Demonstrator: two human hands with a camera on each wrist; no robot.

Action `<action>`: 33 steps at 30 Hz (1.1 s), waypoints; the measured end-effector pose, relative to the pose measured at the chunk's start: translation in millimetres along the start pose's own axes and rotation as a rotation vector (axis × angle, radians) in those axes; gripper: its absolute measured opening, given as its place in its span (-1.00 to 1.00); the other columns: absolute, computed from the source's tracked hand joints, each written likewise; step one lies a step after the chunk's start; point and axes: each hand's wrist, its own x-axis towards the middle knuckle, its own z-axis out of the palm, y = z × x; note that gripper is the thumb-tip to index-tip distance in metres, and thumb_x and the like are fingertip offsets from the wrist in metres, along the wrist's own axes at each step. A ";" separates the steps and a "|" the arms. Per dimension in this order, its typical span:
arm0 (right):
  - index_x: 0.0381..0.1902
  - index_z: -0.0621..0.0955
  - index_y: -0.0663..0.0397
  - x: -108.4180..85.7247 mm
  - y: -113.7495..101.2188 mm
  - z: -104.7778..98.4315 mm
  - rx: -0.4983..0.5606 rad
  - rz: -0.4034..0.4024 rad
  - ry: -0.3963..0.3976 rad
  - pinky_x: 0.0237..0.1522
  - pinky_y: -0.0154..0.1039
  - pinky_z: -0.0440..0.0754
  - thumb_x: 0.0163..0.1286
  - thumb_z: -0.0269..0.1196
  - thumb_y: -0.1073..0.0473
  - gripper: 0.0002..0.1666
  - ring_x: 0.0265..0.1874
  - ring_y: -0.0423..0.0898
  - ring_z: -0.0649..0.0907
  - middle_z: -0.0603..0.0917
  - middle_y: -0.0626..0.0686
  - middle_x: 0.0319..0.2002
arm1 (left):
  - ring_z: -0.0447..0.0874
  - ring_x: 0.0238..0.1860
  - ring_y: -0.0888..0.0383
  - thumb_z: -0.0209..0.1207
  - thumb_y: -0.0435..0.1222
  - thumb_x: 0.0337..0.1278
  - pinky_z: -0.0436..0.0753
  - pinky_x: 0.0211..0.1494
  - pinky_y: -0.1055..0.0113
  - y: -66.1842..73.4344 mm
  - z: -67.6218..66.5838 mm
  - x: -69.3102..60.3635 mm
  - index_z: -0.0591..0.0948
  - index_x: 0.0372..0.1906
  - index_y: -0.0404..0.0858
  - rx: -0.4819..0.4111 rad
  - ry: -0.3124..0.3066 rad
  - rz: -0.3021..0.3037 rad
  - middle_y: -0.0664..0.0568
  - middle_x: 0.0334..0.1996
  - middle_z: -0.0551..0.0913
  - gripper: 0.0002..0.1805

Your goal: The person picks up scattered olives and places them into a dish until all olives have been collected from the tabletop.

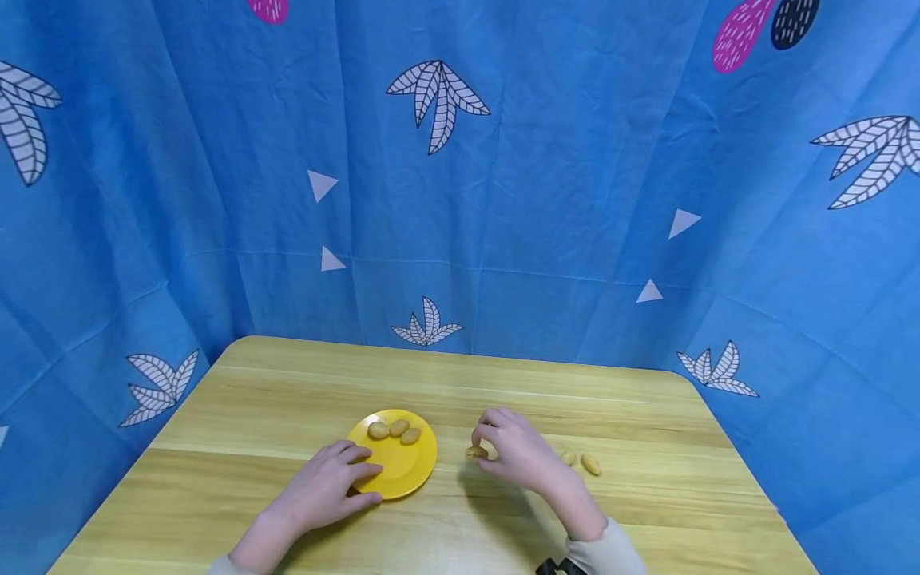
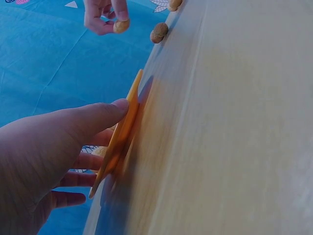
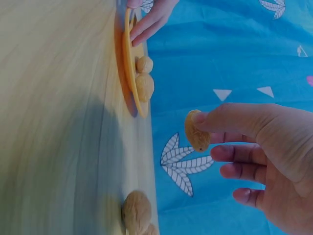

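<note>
My right hand (image 1: 519,454) pinches a brown, wrinkled walnut (image 3: 196,131) between thumb and forefinger. It hangs above the table, to the right of the yellow plate (image 1: 398,477); the other fingers bend loosely beneath it in the right wrist view. At the plate's left side is my left hand (image 1: 327,489), its thumb touching the near rim and its fingers reaching loosely over the plate. Near the plate's far rim sit several walnuts (image 1: 378,430). In the left wrist view the plate's rim hides part of the left fingers.
Right of my right hand lie two more walnuts (image 1: 591,465) on the wooden table (image 1: 287,391), one partly behind the wrist. A blue curtain (image 1: 575,200) with leaf prints hangs around the back and sides. A dark strap (image 1: 561,568) crosses the right sleeve.
</note>
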 end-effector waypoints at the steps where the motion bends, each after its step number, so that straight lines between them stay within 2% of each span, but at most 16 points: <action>1: -0.35 0.64 -0.13 2.1 -0.7 0.3 -0.003 -0.004 0.001 -0.13 -0.19 0.54 0.11 0.46 0.03 -0.79 -0.22 -0.18 0.50 0.58 -0.13 -0.22 | 0.52 0.15 0.00 0.23 0.16 0.12 0.50 0.25 -0.03 0.1 0.0 0.2 0.71 0.02 0.00 0.000 -0.001 -0.001 -0.02 0.10 0.64 -0.54; 12: -0.36 0.64 -0.14 23.7 -8.8 6.6 -0.008 -0.042 0.002 -0.10 -0.22 0.55 0.13 0.43 0.01 -0.82 -0.21 -0.18 0.50 0.58 -0.14 -0.24 | 0.51 0.16 0.00 0.22 0.16 0.13 0.49 0.26 -0.03 1.2 -1.4 1.4 0.70 0.03 -0.01 -0.012 -0.022 -0.018 -0.02 0.12 0.63 -0.53; 19: -0.37 0.64 -0.15 35.9 -15.4 15.9 0.017 -0.070 0.011 -0.15 -0.27 0.51 0.12 0.44 0.01 -0.81 -0.25 -0.19 0.47 0.56 -0.15 -0.26 | 0.51 0.15 0.01 0.22 0.17 0.12 0.50 0.25 -0.02 0.6 -0.1 1.7 0.70 0.03 0.00 -0.002 -0.019 -0.017 -0.01 0.11 0.63 -0.53; 25: -0.32 0.67 -0.15 45.4 -23.5 23.9 0.017 -0.075 -0.021 -0.10 -0.26 0.54 0.17 0.42 -0.03 -0.81 -0.20 -0.18 0.50 0.57 -0.13 -0.22 | 0.52 0.14 0.00 0.23 0.16 0.12 0.50 0.25 -0.03 0.3 0.5 1.3 0.71 0.01 -0.01 0.003 -0.006 -0.007 -0.02 0.10 0.64 -0.53; 33: -0.24 0.68 -0.16 57.7 -34.0 33.4 0.011 -0.076 -0.067 0.06 -0.25 0.54 0.19 0.40 -0.06 -0.78 -0.12 -0.18 0.53 0.60 -0.13 -0.17 | 0.53 0.13 0.01 0.24 0.14 0.12 0.51 0.23 -0.02 0.5 -1.1 1.3 0.72 0.00 -0.02 -0.008 -0.003 -0.002 -0.02 0.09 0.65 -0.55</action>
